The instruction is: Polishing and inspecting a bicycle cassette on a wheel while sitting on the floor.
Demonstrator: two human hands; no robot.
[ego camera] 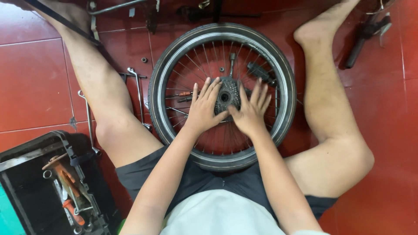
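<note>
On the red tiled floor (35,82) between your spread legs lies a bicycle wheel (222,95), flat on its side, its black tyre ringing a silver rim and thin spokes. Your left hand (203,109) and right hand (251,112) both rest flat on the spokes, fingers spread and closed on nothing, each thumb touching the dark gear cluster (226,96) at the wheel's middle, one hand on either side of it. Pale grout lines cross the glossy tiles. Just left of the wheel, long metal wrenches (138,93) lie on the floor beside your left knee. Near the lower left corner sits an open black toolbox (52,187) holding orange-handled tools. A dark bicycle part (363,37) lies near your right foot.
</note>
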